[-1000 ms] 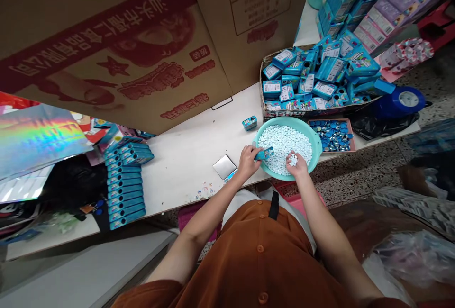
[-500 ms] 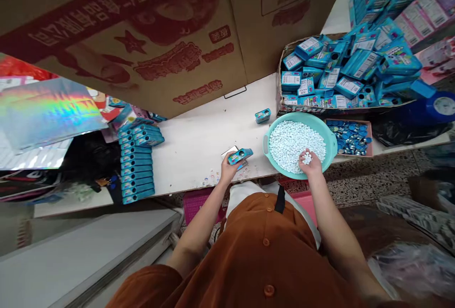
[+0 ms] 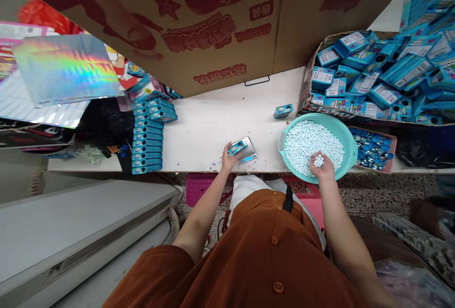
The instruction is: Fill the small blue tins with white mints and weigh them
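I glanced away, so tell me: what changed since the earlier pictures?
The left hand carried the small blue rectangular box leftward from the round teal plastic basin to the flat silver scale; whether box and scale touch is unclear. Nothing was visibly taken up or let go. The right hand still holds small white pellets over the basin.

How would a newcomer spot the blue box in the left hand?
Start at the big cardboard carton edging the white table. Nearer the table's front edge is a silver scale; the blue box overlaps it in view. It alone is in the left hand, unlike the stacked boxes farther left.
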`<state>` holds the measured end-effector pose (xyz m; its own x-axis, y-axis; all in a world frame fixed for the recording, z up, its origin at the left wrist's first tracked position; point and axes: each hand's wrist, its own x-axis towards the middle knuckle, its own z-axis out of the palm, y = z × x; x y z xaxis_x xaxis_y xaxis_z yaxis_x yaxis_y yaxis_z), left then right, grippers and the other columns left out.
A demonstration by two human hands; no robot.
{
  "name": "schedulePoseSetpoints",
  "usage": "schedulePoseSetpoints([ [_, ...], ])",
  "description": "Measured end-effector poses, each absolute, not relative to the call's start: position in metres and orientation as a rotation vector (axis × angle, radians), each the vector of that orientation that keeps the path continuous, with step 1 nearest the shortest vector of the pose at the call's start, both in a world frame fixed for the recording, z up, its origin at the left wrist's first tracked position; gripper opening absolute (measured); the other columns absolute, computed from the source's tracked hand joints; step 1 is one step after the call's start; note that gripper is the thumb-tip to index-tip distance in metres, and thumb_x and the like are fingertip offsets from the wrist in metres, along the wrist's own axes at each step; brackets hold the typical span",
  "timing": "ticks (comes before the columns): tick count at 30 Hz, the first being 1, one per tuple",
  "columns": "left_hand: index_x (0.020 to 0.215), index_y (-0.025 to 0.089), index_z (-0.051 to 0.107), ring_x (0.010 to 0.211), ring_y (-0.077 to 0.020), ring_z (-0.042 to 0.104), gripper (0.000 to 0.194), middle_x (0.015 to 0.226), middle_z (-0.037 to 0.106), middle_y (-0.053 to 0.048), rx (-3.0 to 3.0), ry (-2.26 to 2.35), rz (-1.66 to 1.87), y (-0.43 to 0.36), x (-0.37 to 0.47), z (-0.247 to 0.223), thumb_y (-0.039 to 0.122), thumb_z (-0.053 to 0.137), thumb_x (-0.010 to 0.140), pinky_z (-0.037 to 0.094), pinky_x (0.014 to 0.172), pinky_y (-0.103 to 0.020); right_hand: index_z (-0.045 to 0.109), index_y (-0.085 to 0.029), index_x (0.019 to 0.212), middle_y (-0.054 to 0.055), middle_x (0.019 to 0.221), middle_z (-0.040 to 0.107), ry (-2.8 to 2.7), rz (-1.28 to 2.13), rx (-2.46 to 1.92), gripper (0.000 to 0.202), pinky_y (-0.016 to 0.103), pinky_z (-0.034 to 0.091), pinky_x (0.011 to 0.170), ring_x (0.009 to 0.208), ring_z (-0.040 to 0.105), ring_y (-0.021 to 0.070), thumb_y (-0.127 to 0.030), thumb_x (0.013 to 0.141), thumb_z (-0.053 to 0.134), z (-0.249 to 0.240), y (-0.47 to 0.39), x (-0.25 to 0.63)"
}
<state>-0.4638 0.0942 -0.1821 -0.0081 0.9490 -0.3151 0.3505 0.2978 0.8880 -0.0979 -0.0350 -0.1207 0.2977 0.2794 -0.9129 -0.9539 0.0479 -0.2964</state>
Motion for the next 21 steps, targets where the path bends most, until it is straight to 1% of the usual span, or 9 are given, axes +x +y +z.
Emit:
schedulePoseSetpoints([
  [2,0.127,0.025,0.043,0.12,-0.0266,0.048,0.083,0.124,0.052,-0.009,1.249,1.621,0.72,0.086,-0.473,-0.184,0.024,0.082,0.054,0.04,0.099,-0.044,0.051,-0.02,0.085,-0.002,0.068,0.053,0.809,1.085,-1.164,0.018,0.013,0.048,0.044,0.057,0.056,0.0062,-0.022,0.09,0.034,-0.117,-0.032,-0.099],
  [3,0.129,0.026,0.041,0.121,-0.0271,0.046,0.085,0.124,0.052,-0.01,1.252,1.65,0.697,0.08,-0.478,-0.186,0.025,0.082,0.055,0.039,0.099,-0.045,0.051,-0.02,0.086,-0.001,0.07,0.054,0.82,1.069,-1.193,0.02,0.014,0.049,0.045,0.058,0.057,0.0065,-0.024,0.091,0.033,-0.115,-0.03,-0.1],
  [6,0.131,0.026,0.037,0.12,-0.0265,0.047,0.084,0.123,0.052,-0.011,1.24,1.7,0.641,0.059,-0.494,-0.187,0.03,0.08,0.058,0.038,0.098,-0.046,0.052,-0.019,0.087,0.0,0.074,0.056,0.818,1.012,-1.268,0.021,0.016,0.055,0.053,0.062,0.059,0.0066,-0.026,0.092,0.033,-0.111,-0.028,-0.1],
  [9,0.13,0.025,0.037,0.117,-0.0251,0.05,0.082,0.12,0.054,-0.011,1.193,1.763,0.593,0.039,-0.505,-0.186,0.031,0.078,0.06,0.038,0.098,-0.044,0.052,-0.019,0.087,0.0,0.075,0.056,0.778,0.996,-1.276,0.02,0.019,0.057,0.059,0.065,0.059,0.0068,-0.025,0.092,0.034,-0.111,-0.03,-0.098],
  [13,0.13,0.024,0.037,0.118,-0.0249,0.048,0.08,0.121,0.053,-0.012,1.122,1.815,0.526,0.02,-0.511,-0.18,0.032,0.077,0.061,0.038,0.096,-0.04,0.052,-0.017,0.087,0.002,0.078,0.056,0.772,0.976,-1.258,0.023,0.02,0.057,0.063,0.07,0.06,0.0073,-0.025,0.092,0.031,-0.111,-0.034,-0.094],
  [17,0.13,0.025,0.037,0.119,-0.0255,0.047,0.08,0.123,0.052,-0.011,1.081,1.833,0.49,0.01,-0.511,-0.176,0.034,0.077,0.061,0.037,0.098,-0.041,0.051,-0.017,0.088,0.002,0.081,0.054,0.771,0.964,-1.26,0.02,0.021,0.057,0.067,0.07,0.059,0.0064,-0.025,0.092,0.034,-0.108,-0.036,-0.094],
  [21,0.129,0.025,0.038,0.118,-0.0256,0.048,0.08,0.122,0.053,-0.011,1.075,1.84,0.505,0.009,-0.51,-0.176,0.034,0.077,0.06,0.036,0.099,-0.042,0.05,-0.018,0.086,0.002,0.081,0.054,0.767,0.977,-1.258,0.02,0.021,0.057,0.065,0.071,0.059,0.0065,-0.025,0.092,0.033,-0.105,-0.036,-0.095],
])
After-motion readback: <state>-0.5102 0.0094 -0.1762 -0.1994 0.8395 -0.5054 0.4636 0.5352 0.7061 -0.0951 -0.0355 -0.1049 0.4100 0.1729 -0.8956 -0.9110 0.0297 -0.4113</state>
